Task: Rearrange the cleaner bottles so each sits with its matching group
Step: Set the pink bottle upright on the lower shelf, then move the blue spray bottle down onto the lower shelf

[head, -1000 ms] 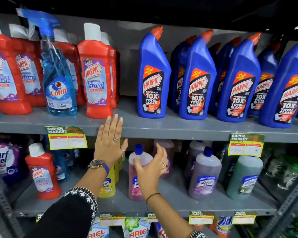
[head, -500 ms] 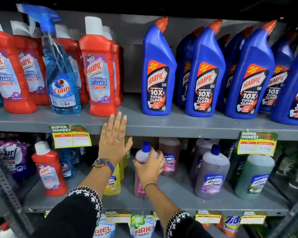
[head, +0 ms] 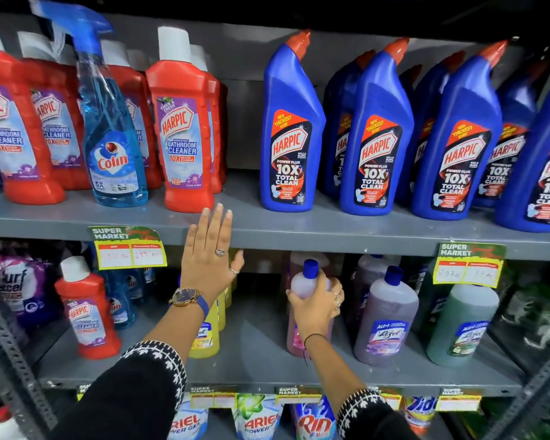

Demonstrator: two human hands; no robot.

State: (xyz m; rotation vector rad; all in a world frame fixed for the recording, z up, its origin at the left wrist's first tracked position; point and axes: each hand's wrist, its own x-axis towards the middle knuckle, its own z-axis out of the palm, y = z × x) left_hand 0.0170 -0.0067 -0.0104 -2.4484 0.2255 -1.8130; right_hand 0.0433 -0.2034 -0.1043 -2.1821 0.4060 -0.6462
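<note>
Right hand (head: 315, 308) clamped around the pink bottle (head: 302, 315) on the lower shelf (head: 267, 354), left hand (head: 208, 262) flat and empty at the upper shelf edge (head: 331, 231); mostly unsorted: Colin spray (head: 111, 138) sits among red Harpics, lone red Harpic (head: 86, 312) below.

Grey metal shelf (head: 346, 231) above a lower shelf (head: 254, 360), slotted uprights (head: 10, 350) at the sides, yellow price tags (head: 131, 249) on the edges, dark overhead.
</note>
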